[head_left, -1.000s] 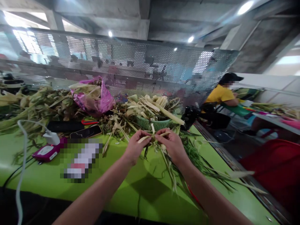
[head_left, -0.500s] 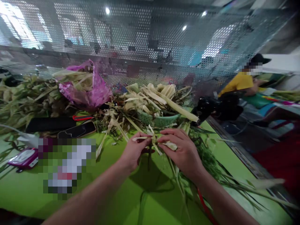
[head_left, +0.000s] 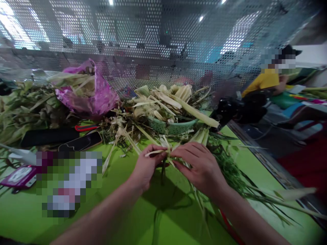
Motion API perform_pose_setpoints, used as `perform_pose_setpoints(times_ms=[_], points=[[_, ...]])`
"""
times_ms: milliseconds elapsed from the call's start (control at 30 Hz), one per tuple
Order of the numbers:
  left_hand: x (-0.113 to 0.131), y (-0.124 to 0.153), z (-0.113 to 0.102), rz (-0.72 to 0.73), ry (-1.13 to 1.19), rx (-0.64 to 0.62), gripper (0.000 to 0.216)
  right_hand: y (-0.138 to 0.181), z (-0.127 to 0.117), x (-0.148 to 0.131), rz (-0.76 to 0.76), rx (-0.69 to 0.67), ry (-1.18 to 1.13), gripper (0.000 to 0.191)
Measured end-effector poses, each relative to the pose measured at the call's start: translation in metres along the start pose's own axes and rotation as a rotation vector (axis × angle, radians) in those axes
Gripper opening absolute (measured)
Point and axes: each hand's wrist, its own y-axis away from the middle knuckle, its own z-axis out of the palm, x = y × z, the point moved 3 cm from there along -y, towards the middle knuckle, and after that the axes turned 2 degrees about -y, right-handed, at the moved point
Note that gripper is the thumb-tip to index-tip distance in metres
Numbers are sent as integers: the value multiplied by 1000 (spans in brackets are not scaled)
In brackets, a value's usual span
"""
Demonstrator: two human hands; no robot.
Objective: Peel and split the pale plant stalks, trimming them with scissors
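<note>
Between my hands, over the green table, is a small bunch of pale husk strips that stick out in several directions. A thin dark stem or cord hangs below it. My left hand pinches the bunch from the left between thumb and fingers, and one strip lies across the thumb. On the other side, my right hand has its thumb and fingertips closed on the strips. The fingertips partly hide where the strips meet. Long pale leaf strips trail down under my right hand.
A green basket heaped with dried husks stands behind my hands. To its left sit a pink-purple plastic bag, a red cutter and a phone. Green foliage lies right. Behind is a perforated screen; a person in yellow sits beyond.
My right fingers have come in closer to the middle of the bunch and closed more tightly. My left hand keeps its pinch. The view has shifted slightly.
</note>
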Motion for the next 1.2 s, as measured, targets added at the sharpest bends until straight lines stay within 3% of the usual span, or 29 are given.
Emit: perform_pose_setpoints(times_ms=[100,300,400,567,700,833,933,1200], points=[[-1,1,1,15,-27,7,22,1,5,0,40,22,-77,8],[0,4,5,100,-76,-112,18,5,11,5,364,105,-314,8],[2,7,7,125,-120,-162,16,5,10,3,424,129,-327,9],[7,11,8,149,-170,-188,21,6,10,5,552,69,-446,6],[8,10,9,106,-160,-163,19,6,11,10,675,53,-661,24],[10,10,13,69,-88,-168,21,4,13,10,708,-10,-775,19],[9,10,14,74,-93,-193,23,4,11,10,727,18,-796,17],[3,7,12,86,-405,-271,19,5,11,13,751,55,-726,23]])
